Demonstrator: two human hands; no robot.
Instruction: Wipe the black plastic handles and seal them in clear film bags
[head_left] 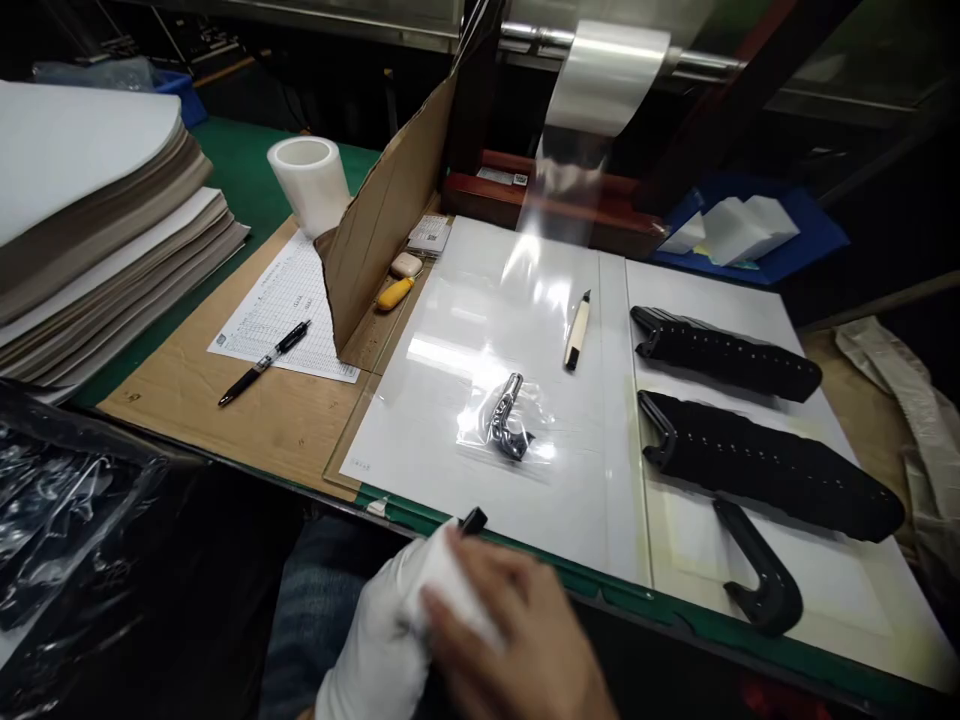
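My left hand, in a white glove, is closed at the table's front edge. A black part pokes out above it; only its tip shows. My right hand, bare and blurred by motion, pinches a white cloth around that part, against the left hand. Beyond the hands, a black hook-shaped handle lies under or inside clear film on the white sheet. To the right, one loose black curved handle rests near the edge, below two rows of similar black handles.
Clear film hangs from a roll at the back. A cutter knife lies on the white sheet. Left of it are a cardboard divider, a pen, a paper form, a white roll and stacked sheets.
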